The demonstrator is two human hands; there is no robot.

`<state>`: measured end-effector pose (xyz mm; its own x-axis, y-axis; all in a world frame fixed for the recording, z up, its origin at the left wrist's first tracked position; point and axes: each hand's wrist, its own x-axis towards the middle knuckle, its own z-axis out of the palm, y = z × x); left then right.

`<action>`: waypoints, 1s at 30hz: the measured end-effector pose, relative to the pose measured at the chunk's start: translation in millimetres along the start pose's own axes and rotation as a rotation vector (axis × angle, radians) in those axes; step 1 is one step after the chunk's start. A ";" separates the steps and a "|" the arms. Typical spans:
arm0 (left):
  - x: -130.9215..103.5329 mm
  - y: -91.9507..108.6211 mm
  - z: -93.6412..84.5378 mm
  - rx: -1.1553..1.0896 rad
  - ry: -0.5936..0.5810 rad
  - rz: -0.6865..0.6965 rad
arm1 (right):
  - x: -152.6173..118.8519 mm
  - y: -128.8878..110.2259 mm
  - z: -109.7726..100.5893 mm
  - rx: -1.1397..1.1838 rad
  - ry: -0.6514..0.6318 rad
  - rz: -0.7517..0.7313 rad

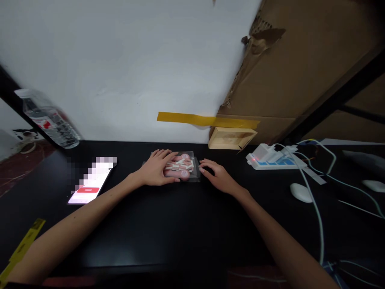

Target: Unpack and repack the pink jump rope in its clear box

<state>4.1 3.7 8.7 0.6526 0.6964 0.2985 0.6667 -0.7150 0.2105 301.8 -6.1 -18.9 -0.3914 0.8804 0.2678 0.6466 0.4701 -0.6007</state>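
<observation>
A flat clear plastic box [195, 176] lies on the black table, with small pink-and-white pieces [182, 163] and pink rolls with round labelled ends [184, 174] showing in it. My left hand [156, 168] spans the left part of the box, thumb along the near side and fingers across the far side, gripping it against the table. This hand hides the box's left end. Just off the right end is my right hand [218, 174], its thumb and fingers apart and slightly bent, with nothing in them. Whether its fingertips touch the box, I cannot tell.
A lit phone [93, 184] lies to the left, and a water bottle [51, 120] leans behind it. An open shallow cardboard box [231, 138] stands against the wall. On the right are a power strip [270, 160], a white mouse [301, 193] and loose cables [319, 224].
</observation>
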 end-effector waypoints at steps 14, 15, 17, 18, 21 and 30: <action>0.4 -0.8 7.1 0.078 -0.012 -0.028 | -13.3 -18.2 16.1 -0.101 -0.265 -0.054; 0.1 -1.0 7.4 0.083 -0.013 -0.031 | -13.3 -18.0 16.9 -0.106 -0.265 -0.044; -0.3 -1.3 8.1 0.089 -0.016 -0.036 | -12.4 -17.3 17.2 -0.124 -0.262 -0.023; -0.4 -1.4 8.3 0.089 -0.017 -0.038 | -11.7 -17.0 17.0 -0.138 -0.268 -0.019; -0.4 -0.9 8.2 0.094 -0.028 -0.040 | -10.4 -16.6 18.0 -0.206 -0.286 -0.049; -0.2 1.8 6.8 0.121 -0.035 -0.057 | -11.4 -14.2 26.9 -0.356 -0.239 -0.028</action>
<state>7.7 2.7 2.6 0.6232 0.7389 0.2563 0.7402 -0.6630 0.1117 279.4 -24.5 -33.7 -0.5252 0.8478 0.0732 0.8030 0.5223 -0.2870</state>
